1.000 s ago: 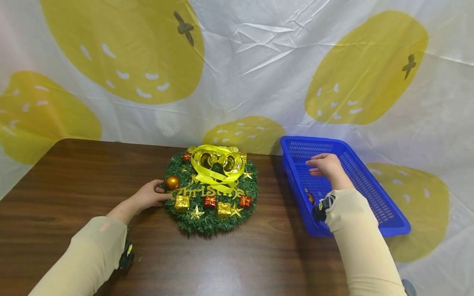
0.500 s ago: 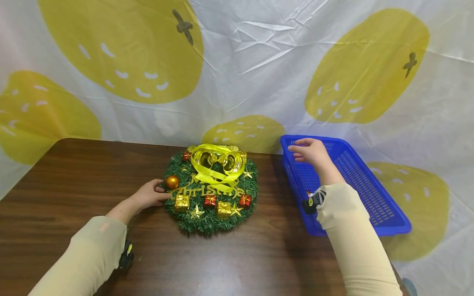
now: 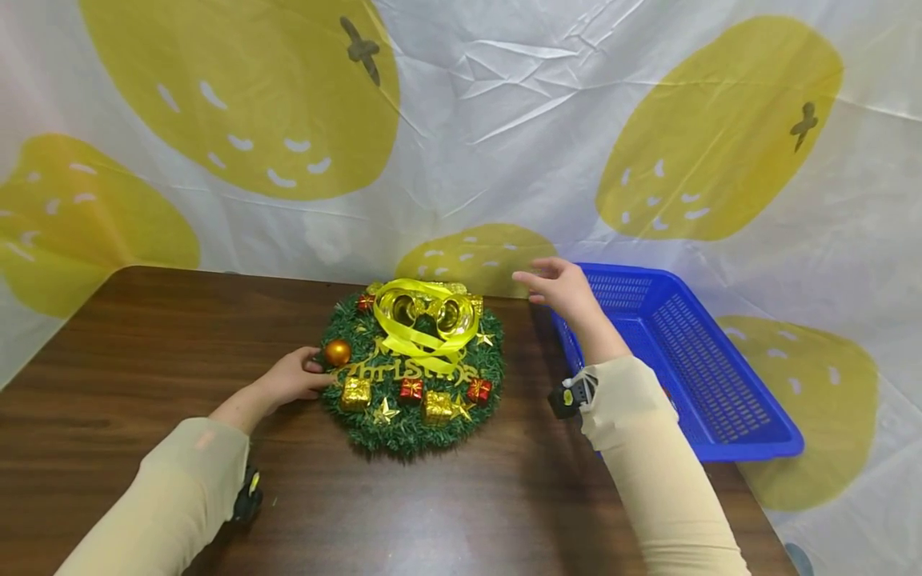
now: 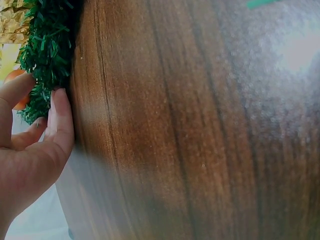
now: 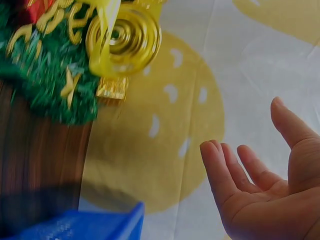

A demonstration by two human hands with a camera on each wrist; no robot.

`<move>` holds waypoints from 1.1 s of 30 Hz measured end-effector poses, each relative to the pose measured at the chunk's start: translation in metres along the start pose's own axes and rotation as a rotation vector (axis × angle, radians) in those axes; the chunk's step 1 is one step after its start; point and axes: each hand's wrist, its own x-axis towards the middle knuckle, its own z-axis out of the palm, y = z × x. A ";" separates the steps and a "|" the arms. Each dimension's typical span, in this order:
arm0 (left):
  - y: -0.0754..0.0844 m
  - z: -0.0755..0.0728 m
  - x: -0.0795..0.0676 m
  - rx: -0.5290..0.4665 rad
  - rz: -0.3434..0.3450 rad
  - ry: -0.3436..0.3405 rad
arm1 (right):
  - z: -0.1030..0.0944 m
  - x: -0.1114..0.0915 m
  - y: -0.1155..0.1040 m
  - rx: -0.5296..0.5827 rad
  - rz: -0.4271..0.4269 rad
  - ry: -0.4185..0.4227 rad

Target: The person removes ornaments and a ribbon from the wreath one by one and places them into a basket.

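Observation:
A green Christmas wreath [image 3: 403,436] lies on the table, decorated with small gold and red gift boxes, gold stars and gold lettering. On its left side sits an orange bauble [image 3: 337,353]. A gold bell ornament with yellow ribbon [image 3: 421,352] lies across its upper part. My left hand [image 3: 288,378] pinches the wreath's left edge beside the bauble; in the left wrist view its thumb and fingers press the green tinsel [image 4: 50,47] from both sides. Raised between basket and wreath, my right hand [image 3: 565,292] has relaxed fingers and a spread thumb, with nothing in it.
A blue plastic basket [image 3: 727,360] with perforated sides stands at the table's right edge, partly hidden behind my right forearm. The brown wooden table [image 3: 432,512] ends at the back against a white cloth [image 3: 490,160] printed with yellow fruit.
My right hand has moved left from over the basket, past its left rim and toward the wreath. The left hand and the wreath have stayed in place.

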 end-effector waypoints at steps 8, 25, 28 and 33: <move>-0.001 0.000 0.001 0.002 0.002 -0.011 | 0.026 -0.003 -0.012 -0.019 -0.015 -0.049; -0.005 -0.002 0.002 0.007 0.007 -0.008 | 0.089 -0.004 -0.025 0.045 -0.044 -0.186; -0.004 -0.002 0.002 -0.001 0.012 0.002 | 0.099 -0.004 -0.025 0.027 -0.034 -0.194; -0.002 -0.001 0.000 -0.017 0.013 0.011 | 0.114 -0.005 -0.026 0.045 -0.010 -0.222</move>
